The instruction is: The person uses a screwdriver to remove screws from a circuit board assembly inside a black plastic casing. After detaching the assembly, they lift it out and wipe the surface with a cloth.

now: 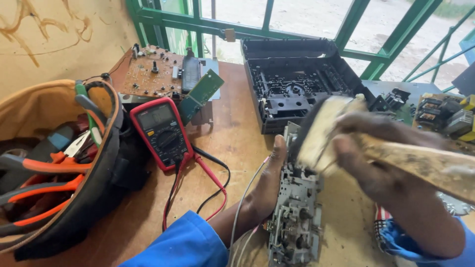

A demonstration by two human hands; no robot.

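Gripping a brush (326,133), right hand (376,158), left hand (269,178) clasping metal mechanism (297,207) beneath it

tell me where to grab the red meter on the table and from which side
Grip the red meter across its two long rubber edges at mid-body, coming straight down from above. It lies flat, face up. The tool bag crowds its left edge and the leads leave its lower end, so a low approach from either is blocked.

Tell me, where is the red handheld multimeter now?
In the head view, the red handheld multimeter lies left of centre on the wooden table, between the tool bag and the left hand.
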